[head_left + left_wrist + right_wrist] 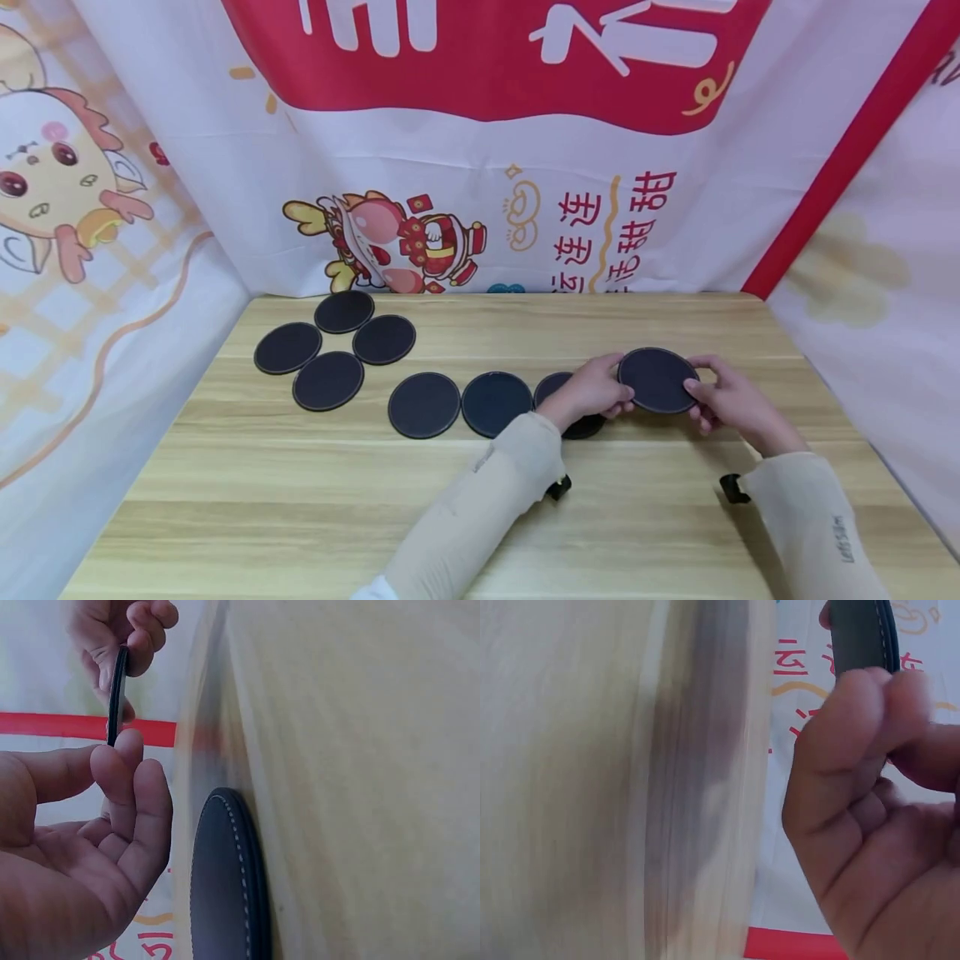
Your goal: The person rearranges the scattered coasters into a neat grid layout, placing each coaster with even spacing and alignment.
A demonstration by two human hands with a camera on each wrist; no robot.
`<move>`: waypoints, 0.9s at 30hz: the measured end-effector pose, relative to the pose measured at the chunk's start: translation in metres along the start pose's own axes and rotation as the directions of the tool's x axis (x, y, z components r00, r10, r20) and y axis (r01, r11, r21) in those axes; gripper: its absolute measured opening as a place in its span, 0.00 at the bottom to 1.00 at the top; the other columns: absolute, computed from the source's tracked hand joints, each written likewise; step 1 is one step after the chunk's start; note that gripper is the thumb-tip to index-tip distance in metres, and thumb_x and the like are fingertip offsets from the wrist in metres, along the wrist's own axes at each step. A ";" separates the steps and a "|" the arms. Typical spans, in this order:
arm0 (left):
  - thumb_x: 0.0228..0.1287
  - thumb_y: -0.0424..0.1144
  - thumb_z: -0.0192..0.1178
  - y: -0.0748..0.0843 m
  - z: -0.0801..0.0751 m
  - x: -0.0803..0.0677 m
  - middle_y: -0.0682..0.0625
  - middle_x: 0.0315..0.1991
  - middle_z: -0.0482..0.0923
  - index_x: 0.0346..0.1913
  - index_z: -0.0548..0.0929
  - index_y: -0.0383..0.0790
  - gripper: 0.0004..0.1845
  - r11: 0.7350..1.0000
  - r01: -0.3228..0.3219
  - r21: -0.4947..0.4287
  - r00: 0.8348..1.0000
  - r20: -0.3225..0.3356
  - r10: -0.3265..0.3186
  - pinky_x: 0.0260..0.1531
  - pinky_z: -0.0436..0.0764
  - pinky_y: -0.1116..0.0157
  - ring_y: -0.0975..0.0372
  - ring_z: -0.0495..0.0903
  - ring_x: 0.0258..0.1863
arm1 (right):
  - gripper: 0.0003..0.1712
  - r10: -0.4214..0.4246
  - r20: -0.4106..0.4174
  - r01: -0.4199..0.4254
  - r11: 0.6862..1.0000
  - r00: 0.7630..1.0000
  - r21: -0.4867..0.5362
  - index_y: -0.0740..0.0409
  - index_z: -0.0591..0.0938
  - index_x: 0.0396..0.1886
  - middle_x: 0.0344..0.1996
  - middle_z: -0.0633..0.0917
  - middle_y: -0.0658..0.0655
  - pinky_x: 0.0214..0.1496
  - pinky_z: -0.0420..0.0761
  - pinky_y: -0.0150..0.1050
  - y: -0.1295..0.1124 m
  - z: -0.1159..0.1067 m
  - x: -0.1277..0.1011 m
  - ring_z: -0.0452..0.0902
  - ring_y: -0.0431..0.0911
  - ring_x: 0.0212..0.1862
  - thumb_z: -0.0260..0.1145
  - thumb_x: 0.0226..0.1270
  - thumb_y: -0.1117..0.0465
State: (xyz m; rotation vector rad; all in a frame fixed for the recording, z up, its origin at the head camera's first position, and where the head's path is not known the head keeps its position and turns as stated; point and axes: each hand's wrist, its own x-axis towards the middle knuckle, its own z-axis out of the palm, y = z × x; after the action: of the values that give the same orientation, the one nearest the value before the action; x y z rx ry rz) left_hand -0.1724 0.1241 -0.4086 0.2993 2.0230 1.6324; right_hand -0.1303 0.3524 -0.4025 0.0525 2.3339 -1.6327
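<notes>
Left hand and right hand pinch opposite edges of black coaster, raised over wooden table. Left wrist view shows it edge-on, white stitching on lower coaster; head view alone shows four clustered coasters.

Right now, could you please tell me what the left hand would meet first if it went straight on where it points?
Beyond the black disc it pinches, the left hand would probably meet the right hand at the disc's opposite edge, though exact depth is unclear.
</notes>
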 end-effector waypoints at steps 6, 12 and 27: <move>0.71 0.29 0.61 0.000 0.004 -0.006 0.45 0.23 0.84 0.79 0.60 0.41 0.36 0.978 0.014 0.210 1.000 -0.015 -0.011 0.17 0.75 0.69 0.62 0.75 0.16 | 0.28 0.021 -0.004 -0.021 0.990 1.000 -0.137 0.66 0.56 0.73 0.15 0.74 0.56 0.16 0.74 0.40 -0.002 0.004 -0.003 0.65 0.44 0.13 0.52 0.82 0.62; 0.72 0.36 0.62 0.004 0.012 -0.009 0.53 0.20 0.82 0.78 0.62 0.41 0.35 0.884 0.058 0.465 0.998 -0.062 -0.032 0.22 0.77 0.69 0.64 0.77 0.17 | 0.25 0.043 0.003 -0.042 0.976 0.999 -0.213 0.65 0.58 0.70 0.15 0.75 0.56 0.16 0.74 0.40 -0.002 0.007 -0.004 0.67 0.44 0.14 0.53 0.80 0.64; 0.73 0.34 0.60 -0.010 0.013 -0.007 0.49 0.21 0.82 0.79 0.61 0.42 0.35 0.887 0.091 0.452 0.996 -0.029 -0.088 0.17 0.77 0.68 0.62 0.77 0.15 | 0.19 0.129 0.054 -0.111 0.961 0.990 -0.252 0.62 0.59 0.64 0.17 0.77 0.58 0.17 0.73 0.39 0.000 0.012 -0.004 0.71 0.46 0.15 0.52 0.80 0.64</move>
State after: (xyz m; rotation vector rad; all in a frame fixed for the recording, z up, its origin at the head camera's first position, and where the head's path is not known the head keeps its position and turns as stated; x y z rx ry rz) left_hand -0.1579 0.1294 -0.4179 0.3565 2.3719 1.0877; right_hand -0.1235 0.3415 -0.4056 0.0808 2.4107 -1.2556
